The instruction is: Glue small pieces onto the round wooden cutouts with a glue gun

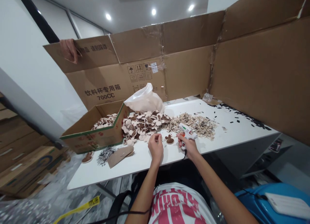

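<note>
My right hand (188,147) is wrapped round the handle of a white hot glue gun (187,131), whose black cord hangs off the table's front edge. My left hand (156,147) is closed, fingertips pinched together above the white table; whatever may be between them is too small to make out. Between both hands lies a brown animal-shaped felt piece (169,139) with ears, touched by neither. Behind my left hand rises a heap of brown and cream felt pieces (142,123). A pile of small beige strips (197,123) spreads behind the glue gun.
At left stands an open cardboard box (92,141) holding more felt pieces. A white plastic bag (146,99), brown card pieces (120,155) and black bits (242,115) lie about the table (135,164). Tall cardboard walls (189,72) enclose the back; another person's hand (69,50) grips their top.
</note>
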### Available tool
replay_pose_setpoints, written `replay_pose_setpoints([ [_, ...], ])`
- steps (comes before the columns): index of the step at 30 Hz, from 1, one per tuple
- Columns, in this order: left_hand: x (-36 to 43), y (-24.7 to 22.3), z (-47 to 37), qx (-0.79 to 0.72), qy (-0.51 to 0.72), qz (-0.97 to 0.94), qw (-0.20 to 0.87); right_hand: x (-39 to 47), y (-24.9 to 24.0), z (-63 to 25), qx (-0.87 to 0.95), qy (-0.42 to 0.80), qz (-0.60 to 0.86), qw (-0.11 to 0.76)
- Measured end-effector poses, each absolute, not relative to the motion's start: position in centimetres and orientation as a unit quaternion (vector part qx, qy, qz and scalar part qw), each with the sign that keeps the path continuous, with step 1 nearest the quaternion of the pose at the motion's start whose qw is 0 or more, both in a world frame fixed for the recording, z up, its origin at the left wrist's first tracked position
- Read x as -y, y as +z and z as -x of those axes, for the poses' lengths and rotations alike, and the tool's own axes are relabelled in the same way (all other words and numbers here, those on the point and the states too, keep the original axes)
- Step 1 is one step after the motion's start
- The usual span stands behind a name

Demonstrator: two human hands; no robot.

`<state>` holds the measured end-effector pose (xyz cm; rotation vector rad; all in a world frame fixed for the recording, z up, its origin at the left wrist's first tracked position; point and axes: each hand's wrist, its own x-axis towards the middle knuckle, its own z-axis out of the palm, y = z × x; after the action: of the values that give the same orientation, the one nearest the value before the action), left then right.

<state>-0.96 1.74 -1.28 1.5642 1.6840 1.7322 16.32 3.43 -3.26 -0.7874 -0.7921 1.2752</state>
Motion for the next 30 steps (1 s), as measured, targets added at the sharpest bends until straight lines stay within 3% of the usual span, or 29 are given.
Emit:
replay_pose_setpoints([
  [8, -1.3, -0.6, 0.4, -0.605, 0.538, -0.586, -0.007, -3.5, -3.2, -16.5, 0.350, 0.564, 0.341, 0.666],
  [18, -0.2, 0.5, -0.5, -0.483, 0.446, -0.739, 0.146, -2.8, -2.9, -16.8, 0.412, 0.598, 0.308, 0.615],
  [30, -0.3, 0.6, -0.3, -0.468, 0.497, -0.720, 0.124, -2.8, -2.8, -16.6, 0.403, 0.599, 0.317, 0.615],
])
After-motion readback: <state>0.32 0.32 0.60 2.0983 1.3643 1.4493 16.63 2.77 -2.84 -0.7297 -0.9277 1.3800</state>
